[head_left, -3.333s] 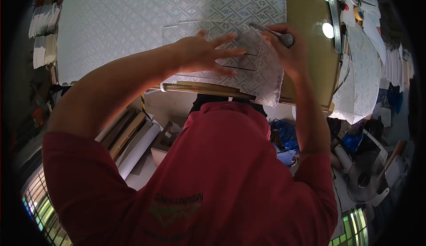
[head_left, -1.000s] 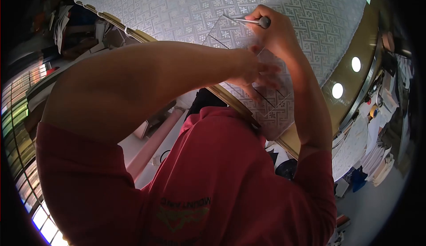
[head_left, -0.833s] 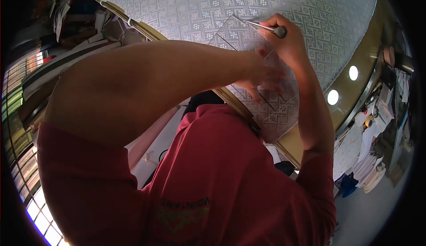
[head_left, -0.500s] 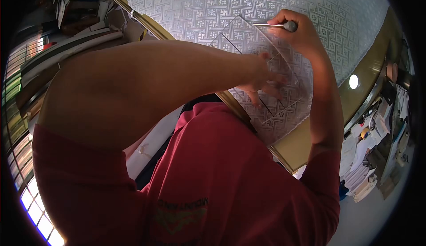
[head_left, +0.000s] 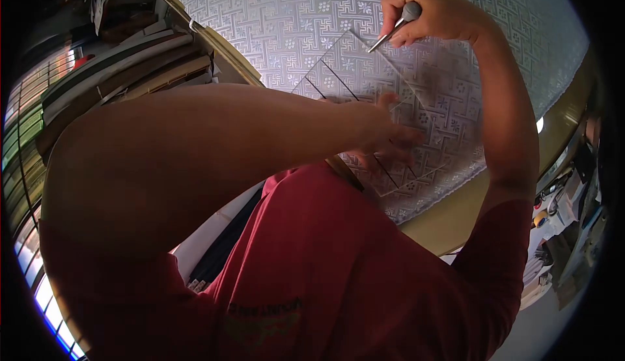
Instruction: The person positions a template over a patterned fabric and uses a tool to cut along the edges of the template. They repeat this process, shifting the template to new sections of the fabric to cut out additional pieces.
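A clear, flat square sheet (head_left: 338,52) with dark lines lies on the white patterned cloth (head_left: 280,9). Spread fingers of my left hand (head_left: 390,133) rest over the sheet's lower part, slightly blurred. In my right hand (head_left: 416,16) is a thin metal pen-like tool (head_left: 390,33) with a rounded grey end, pinched between thumb and fingers. Its tip points down and left, at the sheet's upper right edge near the top corner. My left forearm covers part of the sheet.
The table's yellowish edge (head_left: 449,221) runs along the lower right. Stacked boards or folders (head_left: 130,68) stand at the left, beside a barred window (head_left: 29,237). Papers and small items (head_left: 560,211) crowd the far right.
My right hand has moved up, and the tool has turned from nearly level to slanting down-left. The view has shifted slightly; my left hand stays spread over the sheet.
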{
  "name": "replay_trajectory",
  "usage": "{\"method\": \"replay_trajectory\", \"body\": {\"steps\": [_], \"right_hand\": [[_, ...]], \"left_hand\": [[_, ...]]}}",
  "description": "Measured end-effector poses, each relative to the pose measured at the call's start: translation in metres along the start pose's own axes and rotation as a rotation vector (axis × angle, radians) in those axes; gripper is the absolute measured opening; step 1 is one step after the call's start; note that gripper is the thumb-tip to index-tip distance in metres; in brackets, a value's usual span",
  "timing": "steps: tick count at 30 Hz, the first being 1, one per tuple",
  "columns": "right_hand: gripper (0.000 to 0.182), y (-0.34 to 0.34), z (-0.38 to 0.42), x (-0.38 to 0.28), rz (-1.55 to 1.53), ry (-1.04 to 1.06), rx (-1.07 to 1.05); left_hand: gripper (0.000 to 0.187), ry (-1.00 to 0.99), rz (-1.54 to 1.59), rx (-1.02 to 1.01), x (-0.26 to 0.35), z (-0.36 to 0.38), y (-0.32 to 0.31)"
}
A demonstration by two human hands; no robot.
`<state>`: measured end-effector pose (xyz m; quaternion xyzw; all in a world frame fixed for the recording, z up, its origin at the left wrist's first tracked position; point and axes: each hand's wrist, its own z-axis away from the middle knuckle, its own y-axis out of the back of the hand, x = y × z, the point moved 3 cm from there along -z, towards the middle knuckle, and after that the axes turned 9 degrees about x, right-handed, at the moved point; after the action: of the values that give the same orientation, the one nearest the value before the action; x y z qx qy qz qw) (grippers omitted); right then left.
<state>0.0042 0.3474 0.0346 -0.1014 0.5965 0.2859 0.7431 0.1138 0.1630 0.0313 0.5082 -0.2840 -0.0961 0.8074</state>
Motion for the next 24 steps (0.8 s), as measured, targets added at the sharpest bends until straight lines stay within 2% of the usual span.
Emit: {"method": "replay_trajectory", "body": {"steps": [7,8,9,10,12,13,15,16,18,19,22,24], "right_hand": [[0.014,0.003,0.012,0.007,-0.016,0.101,0.011],[0.014,0.002,0.021,0.008,-0.064,0.133,0.123],[0.015,-0.001,0.030,0.008,-0.112,0.162,0.237],[0.015,-0.012,0.036,0.008,-0.109,0.159,0.234],[0.017,-0.028,0.049,0.008,-0.099,0.145,0.424],[0.017,-0.038,0.053,0.007,-0.086,0.144,0.427],[0.017,-0.054,0.059,0.003,0.076,0.095,0.680],[0.017,-0.062,0.060,0.000,0.086,0.097,0.676],[0.018,-0.073,0.061,-0.004,0.155,-0.013,0.770],[0.018,-0.079,0.061,-0.007,0.162,-0.007,0.768],[0.018,-0.089,0.064,-0.015,0.240,-0.011,0.870],[0.016,-0.093,0.065,-0.018,0.313,-0.045,0.896]], "left_hand": [[0.082,-0.032,-0.125,-0.148,0.000,-0.008,0.005],[0.064,-0.061,-0.109,-0.281,0.000,-0.011,0.014],[0.059,-0.093,-0.091,-0.413,0.001,-0.011,0.022],[0.059,-0.092,-0.090,-0.408,0.003,-0.010,0.026],[0.064,-0.073,-0.011,-0.354,0.003,-0.006,0.034],[0.064,-0.071,-0.021,-0.346,0.003,-0.005,0.033],[0.063,-0.040,-0.002,-0.285,0.002,-0.002,0.031],[0.063,-0.034,-0.007,-0.277,0.001,0.000,0.032],[0.064,-0.216,-0.211,-0.281,0.003,0.004,0.029],[0.064,-0.209,-0.217,-0.278,0.002,0.006,0.027],[0.060,-0.158,-0.224,-0.172,0.003,0.003,0.012],[0.058,0.072,0.002,-0.078,-0.001,-0.006,0.001]]}}
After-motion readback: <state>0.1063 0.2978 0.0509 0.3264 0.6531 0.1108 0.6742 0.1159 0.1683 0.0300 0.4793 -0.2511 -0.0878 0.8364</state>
